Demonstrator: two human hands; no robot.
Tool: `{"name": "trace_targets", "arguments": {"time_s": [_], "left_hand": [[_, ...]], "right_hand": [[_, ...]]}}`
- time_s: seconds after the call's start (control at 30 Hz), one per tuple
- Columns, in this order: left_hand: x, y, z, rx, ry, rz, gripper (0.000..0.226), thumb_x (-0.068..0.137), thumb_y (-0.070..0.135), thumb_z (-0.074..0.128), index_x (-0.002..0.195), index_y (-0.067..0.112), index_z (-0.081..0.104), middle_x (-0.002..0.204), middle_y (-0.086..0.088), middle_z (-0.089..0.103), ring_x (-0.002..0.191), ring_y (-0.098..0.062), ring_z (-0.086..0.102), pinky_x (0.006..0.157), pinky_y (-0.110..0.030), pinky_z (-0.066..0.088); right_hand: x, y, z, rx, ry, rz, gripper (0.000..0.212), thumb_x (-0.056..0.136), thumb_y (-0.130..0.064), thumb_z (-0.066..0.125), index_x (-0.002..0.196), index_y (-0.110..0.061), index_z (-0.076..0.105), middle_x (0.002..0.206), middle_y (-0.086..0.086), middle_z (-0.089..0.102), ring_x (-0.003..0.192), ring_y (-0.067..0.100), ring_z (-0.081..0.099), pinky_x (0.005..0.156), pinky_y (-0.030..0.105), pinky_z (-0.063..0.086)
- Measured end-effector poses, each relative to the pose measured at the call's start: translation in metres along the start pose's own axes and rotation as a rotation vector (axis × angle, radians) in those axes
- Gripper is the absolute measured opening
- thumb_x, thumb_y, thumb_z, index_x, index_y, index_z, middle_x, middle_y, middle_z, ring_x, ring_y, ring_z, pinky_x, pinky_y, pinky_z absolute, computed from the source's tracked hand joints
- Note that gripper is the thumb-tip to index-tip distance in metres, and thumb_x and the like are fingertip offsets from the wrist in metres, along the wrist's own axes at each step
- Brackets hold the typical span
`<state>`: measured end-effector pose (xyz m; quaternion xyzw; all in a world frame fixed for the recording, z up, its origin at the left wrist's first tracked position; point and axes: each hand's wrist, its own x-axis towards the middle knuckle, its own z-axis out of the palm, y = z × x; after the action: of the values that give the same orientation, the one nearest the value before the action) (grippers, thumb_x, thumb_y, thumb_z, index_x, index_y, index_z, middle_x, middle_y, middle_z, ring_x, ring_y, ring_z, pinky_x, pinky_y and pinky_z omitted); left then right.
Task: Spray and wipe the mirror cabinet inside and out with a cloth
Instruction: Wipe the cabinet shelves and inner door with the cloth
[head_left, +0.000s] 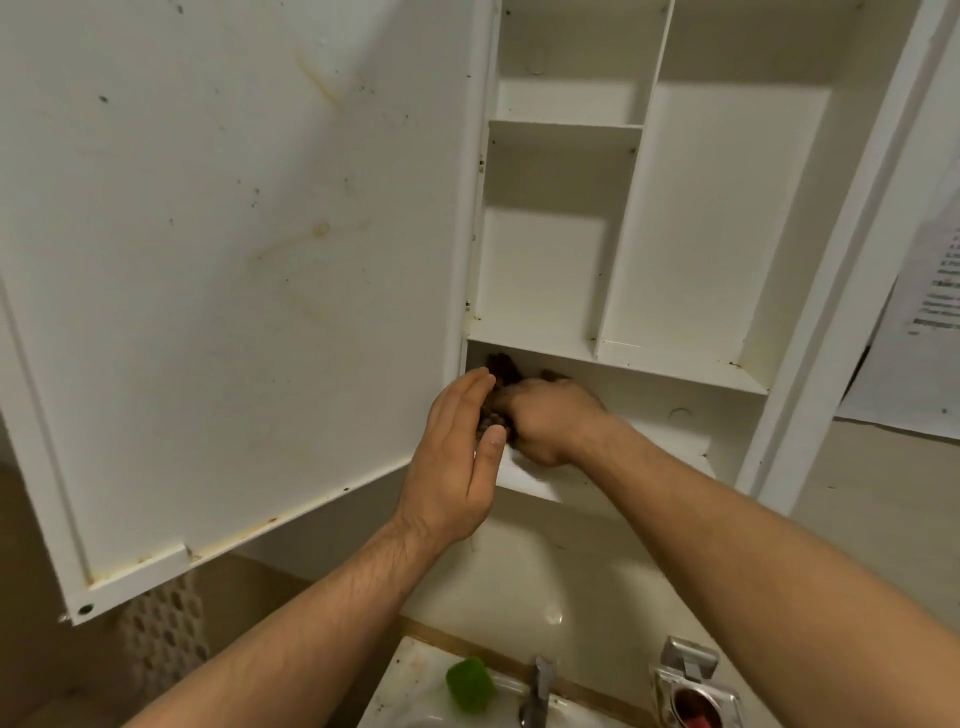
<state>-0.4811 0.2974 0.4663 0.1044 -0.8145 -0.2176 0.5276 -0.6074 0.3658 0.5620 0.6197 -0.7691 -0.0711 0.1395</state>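
The cabinet door (234, 260) hangs just left of the flat, open left hand (457, 457), while the right hand (550, 415) grips a dark cloth (503, 366) under a shelf (649, 364), sink (415, 691) below both.

At your 6 o'clock, low in view, you have a white sink (410, 675) with a stained rim. A green sponge (470, 683) lies on that rim, just at 9 o'clock of the metal tap (537, 691). At 3 o'clock of the tap stands a silver metal holder (691, 675) with something red (698, 721) inside; what it is, you cannot tell. Out at your 3 o'clock a printed sheet of paper (930, 291) hangs on the beige wall (519, 566), its text blurred. At your 7 o'clock shows a pale perforated panel (161, 629).
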Motion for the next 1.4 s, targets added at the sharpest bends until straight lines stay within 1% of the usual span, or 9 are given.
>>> {"name": "trace_targets", "arguments": {"time_s": [0.13, 0.3, 0.53, 0.77, 0.87, 0.97, 1.1, 1.23, 1.4], "left_hand": [[-0.009, -0.007, -0.010, 0.046, -0.045, -0.018, 0.057, 0.107, 0.046, 0.031, 0.156, 0.018, 0.038, 0.162, 0.004, 0.038, 0.151, -0.009, 0.030, 0.121, -0.019, 0.023], [-0.008, 0.001, 0.000, 0.072, -0.095, -0.041, 0.052, 0.108, 0.038, 0.036, 0.155, 0.017, 0.040, 0.162, 0.004, 0.037, 0.150, -0.005, 0.028, 0.118, -0.013, 0.018], [-0.008, 0.021, 0.020, 0.012, -0.133, 0.018, 0.059, 0.106, 0.044, 0.030, 0.154, 0.012, 0.043, 0.161, -0.002, 0.040, 0.151, -0.011, 0.030, 0.123, -0.020, 0.021], [0.002, 0.021, 0.029, 0.043, -0.118, -0.025, 0.065, 0.104, 0.046, 0.029, 0.156, 0.009, 0.040, 0.163, -0.006, 0.038, 0.152, -0.017, 0.031, 0.125, -0.038, 0.028], [0.003, 0.023, 0.034, 0.090, -0.162, -0.029, 0.067, 0.104, 0.051, 0.025, 0.158, 0.012, 0.037, 0.167, -0.004, 0.030, 0.154, -0.017, 0.024, 0.124, -0.029, 0.020], [0.004, 0.027, 0.041, 0.137, -0.211, -0.031, 0.065, 0.106, 0.051, 0.025, 0.158, 0.014, 0.036, 0.170, -0.003, 0.024, 0.156, -0.018, 0.019, 0.123, -0.029, 0.018], [0.002, 0.026, 0.049, 0.186, -0.273, 0.006, 0.064, 0.106, 0.049, 0.025, 0.158, 0.014, 0.036, 0.171, -0.002, 0.019, 0.157, -0.018, 0.016, 0.125, -0.035, 0.023], [-0.004, 0.015, 0.056, 0.236, -0.331, 0.045, 0.069, 0.105, 0.054, 0.018, 0.160, 0.016, 0.034, 0.173, -0.001, 0.016, 0.159, -0.018, 0.012, 0.128, -0.038, 0.020], [-0.010, 0.013, 0.068, 0.180, -0.206, 0.088, 0.063, 0.107, 0.044, 0.025, 0.158, 0.010, 0.037, 0.164, -0.007, 0.039, 0.152, -0.022, 0.034, 0.123, -0.044, 0.031]], "right_hand": [[-0.051, 0.040, 0.001, -0.312, -0.072, 0.285, 0.022, 0.100, -0.043, 0.054, 0.096, -0.024, 0.063, 0.105, -0.004, 0.070, 0.097, 0.022, 0.066, 0.078, 0.035, 0.049], [-0.089, 0.069, 0.005, -0.347, -0.160, 0.531, 0.024, 0.102, -0.038, 0.051, 0.092, -0.020, 0.064, 0.083, -0.003, 0.059, 0.079, 0.020, 0.060, 0.069, 0.034, 0.052], [-0.035, 0.024, 0.010, 0.093, 0.116, 0.461, 0.024, 0.097, -0.029, 0.058, 0.113, -0.012, 0.064, 0.109, 0.010, 0.073, 0.099, 0.032, 0.069, 0.073, 0.034, 0.048], [-0.032, 0.006, 0.008, 0.323, -0.082, 0.043, 0.034, 0.106, -0.038, 0.038, 0.126, -0.025, 0.062, 0.143, -0.002, 0.058, 0.132, 0.023, 0.050, 0.106, 0.052, 0.044], [-0.058, 0.033, 0.003, 0.141, -0.190, 0.120, 0.048, 0.107, -0.046, 0.024, 0.151, -0.044, 0.043, 0.165, -0.009, 0.036, 0.153, 0.019, 0.029, 0.118, 0.052, 0.030], [-0.102, 0.059, -0.003, -0.181, -0.306, 0.309, 0.050, 0.107, -0.048, 0.023, 0.134, -0.030, 0.061, 0.136, 0.004, 0.065, 0.120, 0.028, 0.061, 0.106, 0.047, 0.047], [-0.119, 0.054, -0.008, -0.241, -0.332, 0.399, 0.037, 0.100, -0.026, 0.038, 0.119, -0.019, 0.068, 0.104, 0.002, 0.070, 0.092, 0.025, 0.066, 0.088, 0.043, 0.058], [-0.124, 0.026, 0.007, -0.244, -0.198, 0.440, 0.058, 0.093, -0.009, 0.041, 0.151, -0.015, 0.044, 0.121, 0.015, 0.065, 0.108, 0.032, 0.061, 0.079, 0.039, 0.053], [-0.135, -0.007, 0.032, -0.030, 0.001, 0.549, 0.047, 0.094, -0.011, 0.047, 0.141, -0.007, 0.048, 0.145, 0.021, 0.047, 0.133, 0.037, 0.044, 0.103, 0.046, 0.048]]}}
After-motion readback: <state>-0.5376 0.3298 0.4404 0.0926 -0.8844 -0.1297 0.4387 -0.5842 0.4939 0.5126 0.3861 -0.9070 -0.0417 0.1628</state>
